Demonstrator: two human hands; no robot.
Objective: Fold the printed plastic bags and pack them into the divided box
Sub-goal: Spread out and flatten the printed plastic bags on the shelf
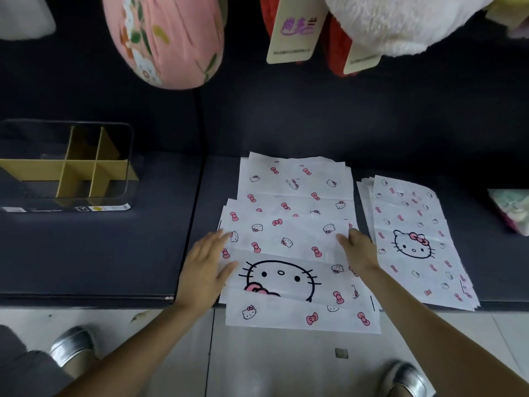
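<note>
Plastic bag (pixel 289 247), flat hands (pixel 206 265) flanking

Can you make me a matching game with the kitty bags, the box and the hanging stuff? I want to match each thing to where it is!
Things:
1. divided box
2. middle stack of printed bags
3. second stack of printed bags
4. pink cushion

Places:
A. hanging above the shelf
B. on the left of the shelf, nothing in it
C. between the left hand and right hand
D. right of both hands

Pairs: 1-B, 2-C, 3-D, 4-A
</note>
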